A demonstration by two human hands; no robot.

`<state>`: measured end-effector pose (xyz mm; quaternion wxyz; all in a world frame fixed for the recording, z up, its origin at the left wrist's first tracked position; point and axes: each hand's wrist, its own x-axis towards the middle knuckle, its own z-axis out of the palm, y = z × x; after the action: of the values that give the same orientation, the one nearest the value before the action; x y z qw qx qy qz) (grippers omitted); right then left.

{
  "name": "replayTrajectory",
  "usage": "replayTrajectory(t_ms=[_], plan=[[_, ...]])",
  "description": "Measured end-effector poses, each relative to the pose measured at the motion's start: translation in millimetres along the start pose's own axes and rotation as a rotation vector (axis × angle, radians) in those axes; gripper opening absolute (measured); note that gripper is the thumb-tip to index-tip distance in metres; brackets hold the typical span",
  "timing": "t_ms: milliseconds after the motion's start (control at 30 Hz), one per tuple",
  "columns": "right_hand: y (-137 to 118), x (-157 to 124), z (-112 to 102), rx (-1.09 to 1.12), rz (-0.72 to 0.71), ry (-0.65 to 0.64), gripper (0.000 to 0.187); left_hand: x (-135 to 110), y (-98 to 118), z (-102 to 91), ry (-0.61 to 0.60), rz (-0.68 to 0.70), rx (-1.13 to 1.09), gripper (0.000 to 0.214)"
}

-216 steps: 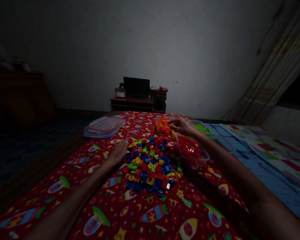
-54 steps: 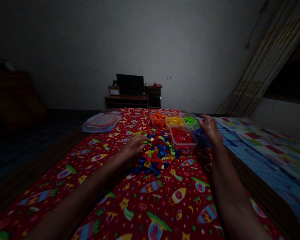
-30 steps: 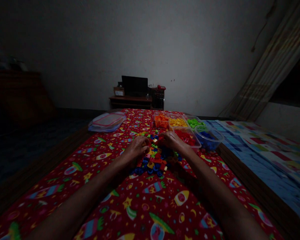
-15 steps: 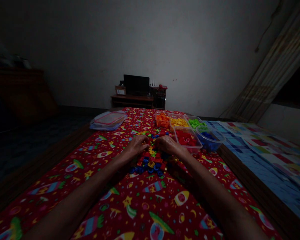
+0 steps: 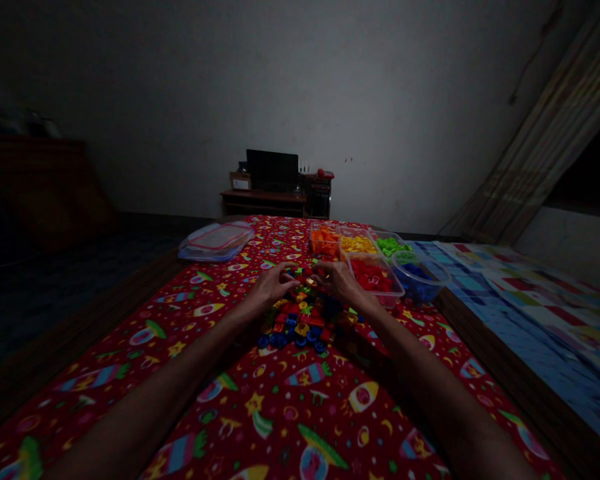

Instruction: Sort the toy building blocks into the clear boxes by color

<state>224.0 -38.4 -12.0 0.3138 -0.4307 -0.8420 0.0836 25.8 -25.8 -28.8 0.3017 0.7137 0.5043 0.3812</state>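
Observation:
A heap of small plastic toy bricks [image 5: 300,323] in red, blue, yellow and green lies on the red patterned cloth [image 5: 280,413]. My left hand [image 5: 273,283] is at the heap's far left side, thumb apart from the fingers and nothing visible in it. Across from it, my right hand [image 5: 337,280] arches over the far right side, fingers bent toward the left. Its fingertips are dim and partly hidden among the bricks, and no held piece shows. Several bricks lie between the two hands.
Right of the heap stand clear tubs of sorted pieces: red [image 5: 375,277], blue [image 5: 420,277], orange [image 5: 325,240], yellow [image 5: 359,245] and green [image 5: 393,247]. Stacked clear lids [image 5: 216,241] lie at the far left. A bed [image 5: 530,293] adjoins the table's right side.
Both hands have shifted slightly away from me, and the gap between them has widened. More of the heap's middle shows. The tubs and lids have not moved.

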Motion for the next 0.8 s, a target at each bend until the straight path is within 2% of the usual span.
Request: replayTrajectory(t_ms=[67,167,233,333,400,467,600,667,800], plan=[[-5.4,4.4,-1.3,0.137,0.043,0.080,0.021,-2.6,6.7,0.4,-0.034,-0.095,-0.220,0.057],[-12.4,7.5,3.4,0.332,0.043,0.049,0.022,-8.5,16.5,1.6,-0.069,-0.181,-0.479,0.064],[-14.5,7.8,7.9,0.432,0.035,0.011,0.023,-11.3,20.6,3.5,-0.058,-0.201,-0.565,0.064],[-12.8,8.0,7.2,0.491,0.071,-0.008,0.025,-10.8,21.4,6.2,-0.058,-0.204,-0.546,0.057],[-8.3,8.2,-1.9,0.432,0.095,0.030,0.026,-7.7,19.9,3.8,-0.097,-0.162,-0.441,0.051],[-0.2,7.3,-17.8,0.280,0.103,0.104,0.026,-4.7,19.1,-5.1,-0.178,-0.069,-0.240,0.047],[28.4,-0.9,-54.9,-0.105,0.147,0.209,0.024,-5.1,24.8,-35.0,-0.435,0.183,0.284,0.032],[45.5,-7.7,-68.3,-0.243,0.233,0.218,0.024,-8.6,29.8,-46.0,-0.539,0.264,0.441,0.032],[66.6,-19.4,-81.4,-0.440,0.423,0.162,0.028,-17.5,35.3,-45.8,-0.665,0.266,0.633,0.047]])
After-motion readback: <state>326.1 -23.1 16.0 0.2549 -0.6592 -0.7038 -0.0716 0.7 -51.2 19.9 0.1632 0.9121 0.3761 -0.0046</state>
